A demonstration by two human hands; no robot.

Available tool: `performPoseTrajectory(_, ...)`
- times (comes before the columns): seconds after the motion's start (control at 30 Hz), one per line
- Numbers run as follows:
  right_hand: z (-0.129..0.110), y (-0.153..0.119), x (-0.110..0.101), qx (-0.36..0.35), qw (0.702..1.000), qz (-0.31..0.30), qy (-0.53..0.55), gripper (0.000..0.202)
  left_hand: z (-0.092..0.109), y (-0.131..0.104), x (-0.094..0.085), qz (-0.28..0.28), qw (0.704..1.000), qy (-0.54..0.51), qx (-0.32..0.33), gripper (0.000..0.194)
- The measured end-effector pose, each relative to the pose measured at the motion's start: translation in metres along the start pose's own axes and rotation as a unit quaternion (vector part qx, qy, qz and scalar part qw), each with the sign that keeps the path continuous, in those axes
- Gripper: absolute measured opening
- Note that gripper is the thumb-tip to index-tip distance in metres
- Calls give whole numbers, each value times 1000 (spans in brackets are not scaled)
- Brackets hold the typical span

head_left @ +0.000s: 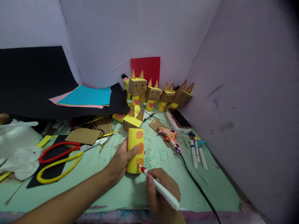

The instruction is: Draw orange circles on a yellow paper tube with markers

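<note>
Yellow tube (135,149): I see it standing upright on the green mat (205,183), near the middle, with orange spots down its front.
Left hand (121,161): mine wraps the tube from its left side, thumb across the front, fingers closed around it.
Right hand (161,193): I grip a white marker (161,188) in a writing hold; its red tip touches the lowest orange spot.
Behind the tube: a cardboard head with yellow ears (133,119) lies just beyond it.
Back corner: finished cardboard figures (153,93) stand in a row before a red sheet (146,68).
Left of me: scissors (60,158) with red and yellow handles.
Right of me: a patterned glue gun (170,138), its black cable trailing, and loose markers (197,152).
</note>
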State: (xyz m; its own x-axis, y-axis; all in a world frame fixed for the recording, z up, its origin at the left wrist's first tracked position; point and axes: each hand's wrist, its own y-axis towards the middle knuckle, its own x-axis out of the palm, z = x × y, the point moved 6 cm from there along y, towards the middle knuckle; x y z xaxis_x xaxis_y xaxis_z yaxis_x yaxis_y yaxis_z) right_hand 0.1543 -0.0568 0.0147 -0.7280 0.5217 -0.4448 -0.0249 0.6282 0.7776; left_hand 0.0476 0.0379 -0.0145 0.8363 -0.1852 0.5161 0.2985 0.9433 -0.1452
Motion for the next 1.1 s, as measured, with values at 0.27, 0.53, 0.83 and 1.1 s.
performPoseTrajectory(0.27, 20, -4, -11, 134, 987, 63, 65, 11, 2, 0, -4, 27, 998, -37, -32, 47)
performPoseTrajectory(0.53, 43, -15, -9, 261, 937, 124, 195, 11, 1, 0, -3, 18, 997, -71, -35, 32)
performPoseTrajectory(0.83, 26, -15, -10, 273, 939, 106, 179, 21, -1, 1, -3, 10, 998, -54, -29, 36)
performPoseTrajectory(1.1, 18, -12, -8, 190, 966, 88, 155, 15, -1, 0, -3, 13, 998, -50, -32, 35)
